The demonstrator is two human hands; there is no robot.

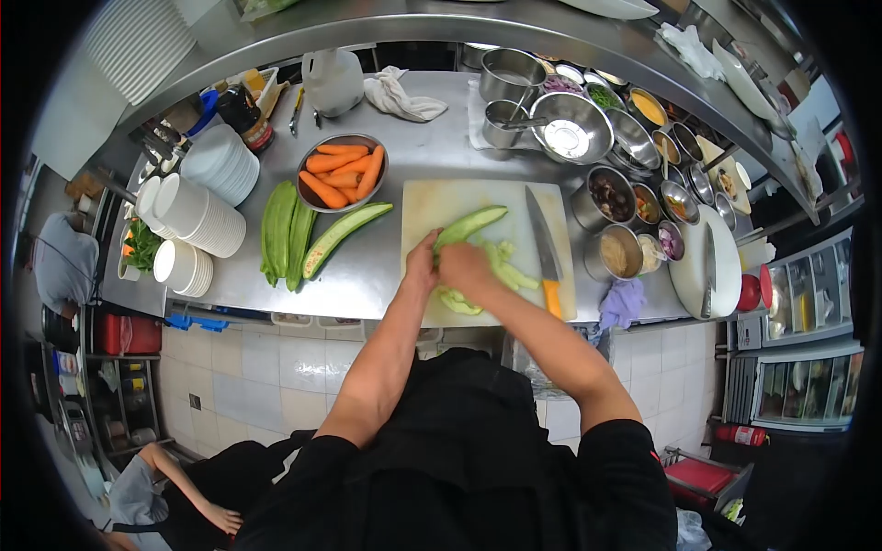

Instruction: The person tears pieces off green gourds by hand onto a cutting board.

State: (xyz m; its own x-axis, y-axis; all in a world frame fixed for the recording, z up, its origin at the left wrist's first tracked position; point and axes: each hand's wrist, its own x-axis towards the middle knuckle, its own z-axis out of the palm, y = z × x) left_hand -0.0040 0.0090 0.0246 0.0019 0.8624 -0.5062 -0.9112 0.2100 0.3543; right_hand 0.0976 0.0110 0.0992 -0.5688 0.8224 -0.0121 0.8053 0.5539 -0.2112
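Note:
My left hand (423, 264) is closed around the near end of a long, pale green gourd (473, 225), which lies slanted over the white cutting board (423, 207). Right beside it, my right hand (464, 268) is closed close against the gourd; whatever it grips is hidden under the fingers. Pale green strips (505, 266) are strewn on the board by my hands. A knife (544, 239) with a yellow handle rests along the board's right side. Left of the board lie a gourd with a pale, speckled face (344, 241) and several whole ridged green gourds (277, 234).
A metal bowl of carrots (344, 173) sits behind the gourds. White container stacks (207, 216) stand at left. Metal pots and bowls (571, 126) crowd the right, near a purple cloth (623, 303). A steel shelf (367, 28) spans the back. Another person's hand (220, 517) shows lower left.

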